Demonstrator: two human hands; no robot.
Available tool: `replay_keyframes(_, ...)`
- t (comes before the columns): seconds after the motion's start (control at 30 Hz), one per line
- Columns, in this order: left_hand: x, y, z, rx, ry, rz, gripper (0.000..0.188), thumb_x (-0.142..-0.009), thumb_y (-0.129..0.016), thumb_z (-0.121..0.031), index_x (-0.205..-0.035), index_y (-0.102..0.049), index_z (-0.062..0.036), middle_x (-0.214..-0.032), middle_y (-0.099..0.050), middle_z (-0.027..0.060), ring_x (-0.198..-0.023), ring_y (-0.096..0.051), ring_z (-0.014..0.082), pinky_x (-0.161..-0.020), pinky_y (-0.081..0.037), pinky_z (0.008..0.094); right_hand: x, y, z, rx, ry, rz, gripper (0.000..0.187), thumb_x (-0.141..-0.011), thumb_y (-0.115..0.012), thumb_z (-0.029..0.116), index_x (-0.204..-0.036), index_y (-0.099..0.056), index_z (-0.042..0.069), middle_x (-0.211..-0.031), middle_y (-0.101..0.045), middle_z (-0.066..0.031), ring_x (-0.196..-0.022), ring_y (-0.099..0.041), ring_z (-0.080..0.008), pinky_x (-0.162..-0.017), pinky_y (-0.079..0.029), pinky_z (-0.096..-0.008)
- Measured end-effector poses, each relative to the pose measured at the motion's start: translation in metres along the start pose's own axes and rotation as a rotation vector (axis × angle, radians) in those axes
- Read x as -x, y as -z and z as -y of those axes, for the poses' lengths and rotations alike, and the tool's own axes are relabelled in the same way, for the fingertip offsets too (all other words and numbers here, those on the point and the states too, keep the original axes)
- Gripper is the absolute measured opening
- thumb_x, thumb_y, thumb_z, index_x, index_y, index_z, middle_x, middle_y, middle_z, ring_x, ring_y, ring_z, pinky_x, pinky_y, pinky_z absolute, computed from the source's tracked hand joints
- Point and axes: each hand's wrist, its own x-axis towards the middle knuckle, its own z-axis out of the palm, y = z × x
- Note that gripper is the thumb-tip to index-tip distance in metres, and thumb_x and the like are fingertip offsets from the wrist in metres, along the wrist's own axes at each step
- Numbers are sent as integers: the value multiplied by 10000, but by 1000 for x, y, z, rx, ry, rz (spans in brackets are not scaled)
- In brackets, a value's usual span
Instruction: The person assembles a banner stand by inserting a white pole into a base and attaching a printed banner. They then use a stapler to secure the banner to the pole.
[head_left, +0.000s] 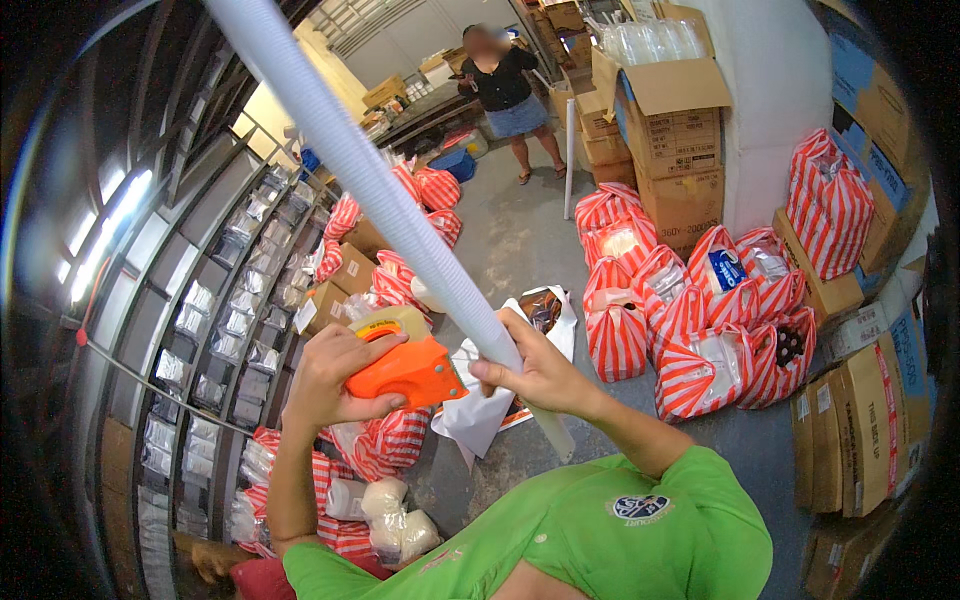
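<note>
A long white tube point(400, 210) slants through the view from the upper left down to my chest. My right hand point(545, 375) is closed around it near its lower end. In my left hand point(330, 375) is an orange tape dispenser point(405, 372) with a roll of tape point(395, 322) on it, held just left of the tube. Beyond my hands, partly hidden by them, a white plastic sheet or bag point(470, 425) lies with dark brown printed patches showing. I cannot tell whether tape joins the dispenser to the tube.
Red-and-white striped bags point(705, 365) crowd the floor on the right, and more point(385, 440) sit on the left. Shelves point(215, 330) with small packets line the left side. Cardboard boxes point(680, 150) are stacked at right. A person point(505, 90) stands at the back near another white pole point(569, 160).
</note>
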Motion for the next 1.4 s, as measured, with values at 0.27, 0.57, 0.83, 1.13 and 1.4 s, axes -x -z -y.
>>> replay_keyframes(0.27, -6, -28, 16, 68, 23, 43, 595, -686, -818, -383, -1161, -703, -44, -807, -691, 95, -747, -659, 246, -768, -464, 367, 3, 11, -35, -11, -124, -16, 458, -1012, -573, 339, -1326, -380, 68, -756, -503, 13, -595, -532, -88, -539, -455, -246)
replay_keyframes(0.57, -12, -43, 30, 62, 59, 128, 541, -727, -790, -393, -1138, -714, -51, -823, -702, 123, -740, -656, 283, -776, -481, 375, 0, 13, -86, -426, -112, -102, 307, -1060, -454, 324, -1262, -364, 112, -778, -472, -35, -499, -477, -86, -439, -401, -224)
replay_keyframes(0.83, -6, -45, 30, 131, 104, 166, 558, -739, -775, -413, -1157, -706, -50, -832, -703, 134, -758, -661, 296, -781, -484, 389, 0, 9, -88, -508, -40, -177, 293, -1074, -337, 426, -1104, -344, 135, -780, -539, -85, -514, -574, -151, -437, -446, -242)
replay_keyframes(1.13, -4, -48, 27, 151, 122, 155, 559, -745, -770, -416, -1163, -703, -53, -847, -711, 137, -781, -668, 302, -787, -492, 395, 2, 3, -89, -515, -37, -278, 220, -1080, -367, 349, -1103, -334, 133, -834, -540, -85, -520, -551, -146, -452, -454, -246)
replay_keyframes(1.4, -1, -50, 28, 171, 122, 147, 561, -745, -772, -417, -1159, -702, -45, -836, -705, 150, -762, -672, 305, -777, -505, 392, 3, 4, -92, -556, -43, -302, 81, -1038, -423, 136, -1110, -387, 125, -949, -513, -92, -631, -578, -147, -431, -484, -279)
